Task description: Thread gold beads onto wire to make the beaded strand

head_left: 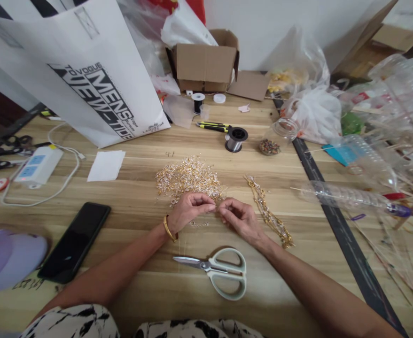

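My left hand (191,210) and my right hand (240,217) nearly meet over the table, each with thumb and fingers pinched together. Whatever lies between the fingertips is too small to make out. Just beyond my left hand spreads a loose pile of small gold and silver beads or findings (188,177). A short beaded strand (199,224) rests on the wood below the fingers. To the right of my right hand lies a bundle of gold and silver beaded chains (268,213). Nearer to me are scissors with pale green handles (211,268), lying slightly open.
Behind the pile stand a wire spool (236,139), a yellow-black cutter (213,126) and a jar of beads (271,144). A phone (75,241), a power strip (39,165) and a white bag (97,80) are at left. Plastic bottles (359,157) crowd the right side.
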Demonstrator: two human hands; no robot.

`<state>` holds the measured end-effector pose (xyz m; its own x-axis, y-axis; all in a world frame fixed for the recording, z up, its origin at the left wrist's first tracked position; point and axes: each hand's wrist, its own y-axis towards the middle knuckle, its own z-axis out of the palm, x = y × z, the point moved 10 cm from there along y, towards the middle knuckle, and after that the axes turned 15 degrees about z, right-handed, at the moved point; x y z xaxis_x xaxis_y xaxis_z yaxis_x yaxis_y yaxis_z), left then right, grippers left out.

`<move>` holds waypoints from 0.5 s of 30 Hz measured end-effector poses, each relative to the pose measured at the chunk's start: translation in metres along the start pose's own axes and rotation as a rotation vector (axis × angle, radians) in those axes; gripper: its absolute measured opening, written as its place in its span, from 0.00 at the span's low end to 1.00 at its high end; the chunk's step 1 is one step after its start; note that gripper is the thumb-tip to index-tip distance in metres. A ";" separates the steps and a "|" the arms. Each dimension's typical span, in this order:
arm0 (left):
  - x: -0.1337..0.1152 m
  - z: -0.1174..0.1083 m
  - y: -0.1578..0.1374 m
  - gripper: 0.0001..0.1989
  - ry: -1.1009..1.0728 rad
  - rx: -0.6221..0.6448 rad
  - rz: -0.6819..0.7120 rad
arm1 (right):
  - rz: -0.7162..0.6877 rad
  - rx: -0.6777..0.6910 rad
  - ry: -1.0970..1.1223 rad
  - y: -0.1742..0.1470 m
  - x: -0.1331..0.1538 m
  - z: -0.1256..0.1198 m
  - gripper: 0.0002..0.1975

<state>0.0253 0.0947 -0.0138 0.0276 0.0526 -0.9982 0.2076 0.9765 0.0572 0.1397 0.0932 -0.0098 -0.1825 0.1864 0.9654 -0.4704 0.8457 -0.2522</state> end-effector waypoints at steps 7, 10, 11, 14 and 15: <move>0.000 0.000 0.000 0.07 -0.010 0.003 0.007 | 0.037 0.008 0.058 0.002 -0.002 -0.001 0.12; 0.000 0.000 0.000 0.08 -0.005 0.001 0.011 | 0.039 0.002 0.053 0.002 -0.003 0.000 0.12; 0.000 0.000 0.000 0.08 -0.006 0.002 0.011 | 0.038 0.000 0.050 0.002 -0.003 -0.001 0.12; 0.000 0.000 0.000 0.07 -0.010 0.000 0.011 | 0.026 0.002 0.043 0.001 -0.002 0.000 0.11; 0.000 -0.001 0.000 0.07 -0.011 -0.002 0.011 | 0.022 0.007 0.041 0.001 -0.002 0.000 0.11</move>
<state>0.0247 0.0944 -0.0142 0.0406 0.0614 -0.9973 0.2056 0.9762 0.0685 0.1391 0.0936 -0.0117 -0.1573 0.2252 0.9615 -0.4723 0.8379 -0.2735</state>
